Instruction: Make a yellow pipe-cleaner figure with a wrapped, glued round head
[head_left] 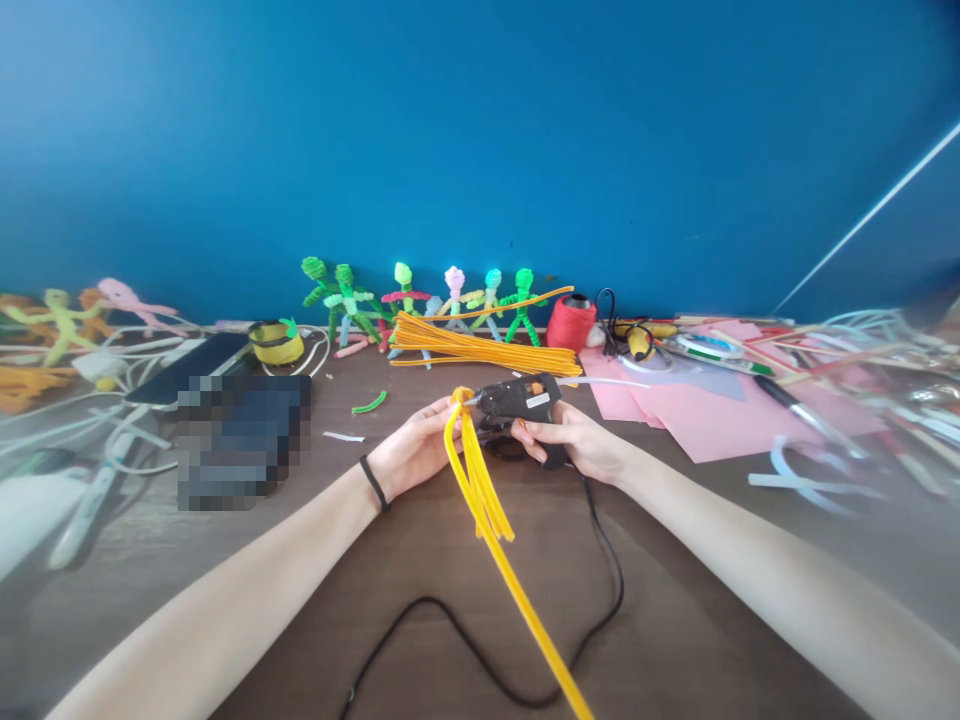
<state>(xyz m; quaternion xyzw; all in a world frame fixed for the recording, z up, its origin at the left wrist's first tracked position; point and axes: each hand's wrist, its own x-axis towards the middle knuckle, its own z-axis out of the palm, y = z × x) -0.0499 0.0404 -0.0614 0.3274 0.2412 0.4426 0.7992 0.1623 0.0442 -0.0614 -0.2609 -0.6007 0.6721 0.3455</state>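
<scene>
My right hand (pixel 559 440) grips a black hot glue gun (pixel 525 400), whose nozzle points left. A clear glue stick (pixel 604 381) sticks out of its back, and its black cord (pixel 615 560) loops down over the table. With closed fingers, my left hand (pixel 420 440) holds a bunch of yellow pipe cleaners (pixel 480 480) by its bent top. The nozzle tip meets or nearly meets that top. Most of the bunch hangs down as short strands, while one long strand runs toward the front edge.
Behind my hands lies a bundle of orange-yellow pipe cleaners (pixel 487 350). Several pipe cleaner figures (pixel 450 295) lean on the blue wall (pixel 480 130). A red spool (pixel 571 322) and pink paper (pixel 705 410) are at right. A phone (pixel 191 370) and a pixelated dark object (pixel 247 435) lie left.
</scene>
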